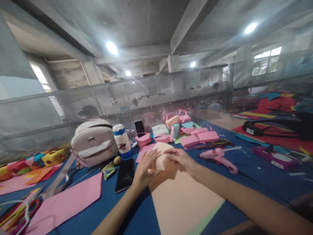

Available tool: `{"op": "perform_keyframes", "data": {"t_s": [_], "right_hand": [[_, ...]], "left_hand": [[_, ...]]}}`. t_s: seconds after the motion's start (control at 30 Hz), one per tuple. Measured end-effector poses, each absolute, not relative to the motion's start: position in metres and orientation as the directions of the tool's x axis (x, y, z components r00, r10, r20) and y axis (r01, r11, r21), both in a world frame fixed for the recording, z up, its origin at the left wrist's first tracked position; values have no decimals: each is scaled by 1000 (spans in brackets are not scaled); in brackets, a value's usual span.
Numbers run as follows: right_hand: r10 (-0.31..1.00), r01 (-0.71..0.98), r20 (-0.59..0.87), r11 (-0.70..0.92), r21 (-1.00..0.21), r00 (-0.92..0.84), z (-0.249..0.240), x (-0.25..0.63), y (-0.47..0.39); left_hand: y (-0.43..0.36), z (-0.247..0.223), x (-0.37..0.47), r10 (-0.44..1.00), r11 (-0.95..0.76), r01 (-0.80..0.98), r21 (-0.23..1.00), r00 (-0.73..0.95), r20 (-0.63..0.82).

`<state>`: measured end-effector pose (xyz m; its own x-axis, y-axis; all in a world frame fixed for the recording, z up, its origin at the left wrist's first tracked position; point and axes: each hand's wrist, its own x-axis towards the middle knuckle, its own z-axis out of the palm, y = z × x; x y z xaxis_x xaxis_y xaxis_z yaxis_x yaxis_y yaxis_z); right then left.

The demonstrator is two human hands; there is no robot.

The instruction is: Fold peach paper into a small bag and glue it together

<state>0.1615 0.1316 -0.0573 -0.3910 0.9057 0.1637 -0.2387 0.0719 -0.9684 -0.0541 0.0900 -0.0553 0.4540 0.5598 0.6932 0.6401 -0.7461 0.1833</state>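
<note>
A small folded piece of cream paper (160,156) is held up between my two hands, above a large peach paper sheet (183,195). My left hand (145,168) grips its left side, with the thumb along the bottom edge and the fingers along the side. My right hand (182,160) has its fingertips closed on the upper right edge of the same piece. A pink glue gun (218,158) lies right of my right hand. Left of my left hand lies a black phone (124,175).
Small pink paper bags (190,141) cluster beyond my hands. A white backpack (94,142) and a water bottle (122,142) stand back left. Pink paper (68,202) and scissors (18,212) lie left. A purple device (275,157) sits right. A perforated metal screen (151,94) runs behind.
</note>
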Motion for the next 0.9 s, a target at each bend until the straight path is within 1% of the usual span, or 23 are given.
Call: {"op": "perform_keyframes", "data": {"t_s": [0.07, 0.13, 0.27, 0.3, 0.37, 0.47, 0.6, 0.77, 0.9], "right_hand": [[897, -228, 126, 29, -973, -423, -55, 163, 133], [888, -222, 98, -5, -975, -448, -52, 165, 135], [876, -231, 77, -40, -972, -475, -47, 167, 136], [874, -233, 76, -44, -971, -480, -47, 167, 136], [871, -233, 74, -47, -971, -486, -46, 167, 135], [871, -221, 73, -42, -974, -486, -48, 167, 136], [889, -193, 81, -9, -981, -452, -51, 167, 137], [918, -159, 156, 103, -982, -364, -48, 168, 135], [921, -134, 214, 179, -975, -325, -45, 168, 133]], "left_hand": [[94, -55, -60, 601, -747, 596, 295, 416, 682], [97, -57, -63, 659, -726, 534, 433, 361, 660], [99, -61, -59, 790, -609, 375, 699, 216, 574], [98, -61, -57, 814, -579, 328, 746, 190, 549], [98, -61, -54, 844, -536, 264, 802, 166, 510], [98, -61, -51, 853, -521, 245, 817, 159, 496], [101, -67, -52, 839, -544, 253, 800, 122, 531], [105, -76, -52, 816, -573, 268, 775, 97, 570], [103, -74, -49, 788, -608, 289, 739, 111, 605]]}}
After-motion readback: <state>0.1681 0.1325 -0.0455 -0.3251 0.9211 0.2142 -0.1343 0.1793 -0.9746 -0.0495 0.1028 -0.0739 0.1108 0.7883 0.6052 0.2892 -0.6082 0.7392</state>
